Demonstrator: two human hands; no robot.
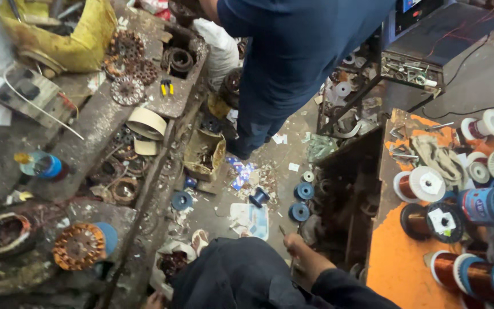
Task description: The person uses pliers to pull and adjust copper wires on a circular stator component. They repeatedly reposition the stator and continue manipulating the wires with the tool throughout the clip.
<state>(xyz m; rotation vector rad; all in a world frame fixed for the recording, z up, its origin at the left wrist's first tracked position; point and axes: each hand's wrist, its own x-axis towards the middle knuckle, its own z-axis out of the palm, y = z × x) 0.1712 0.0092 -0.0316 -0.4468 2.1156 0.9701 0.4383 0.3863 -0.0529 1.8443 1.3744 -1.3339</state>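
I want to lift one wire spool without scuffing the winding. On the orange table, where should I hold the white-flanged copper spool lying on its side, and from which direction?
Grip the copper spool by its two white flanges, not the wound copper between them. It lies on its side on the orange table, so both flange rims are exposed; coming from above, with fingers spanning end to end, looks best. Neighbouring spools crowd its right.

Three empty blue spools (303,191) lie on the floor at centre, a fourth (182,200) left of them. On the orange table (398,269) at right stand about nine wire spools (422,185) — some copper-wound. At lower left — two stators (79,246). One blue-capped bottle (41,165) lies at left.
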